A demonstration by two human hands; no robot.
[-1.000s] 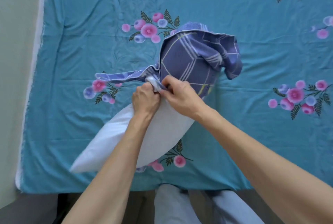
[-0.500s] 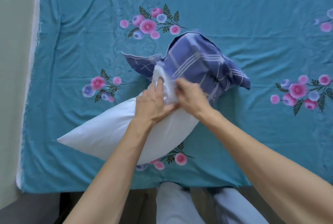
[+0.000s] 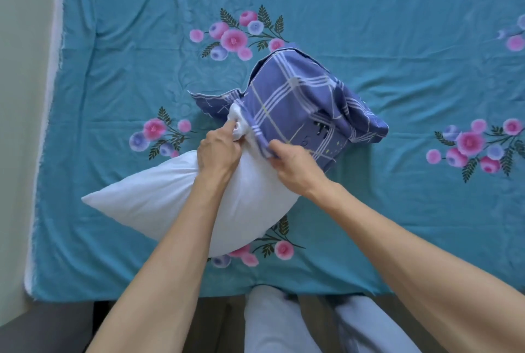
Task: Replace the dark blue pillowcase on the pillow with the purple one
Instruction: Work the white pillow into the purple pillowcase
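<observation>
Right, near edge first: your knees at bed edge, bedsheet point(image 3: 113, 68) teal with flowers. Pillow point(image 3: 176, 199) lies bare and white over most of its length, only far end inside pillowcase point(image 3: 306, 102). Your left hand point(image 3: 217, 151) pinches pillow corner at case mouth; your right hand point(image 3: 295, 165) grips case hem, fingers curled round cloth. Step in hand looks like one case meeting pillow; whether going on or coming off, can't tell. Next move needs hands working opposite ways. Second case not in view.

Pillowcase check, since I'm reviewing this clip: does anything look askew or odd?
The pillowcase is bunched over only the far end of the white pillow, one flap sticking out left. Nothing looks torn or spilled.
</observation>
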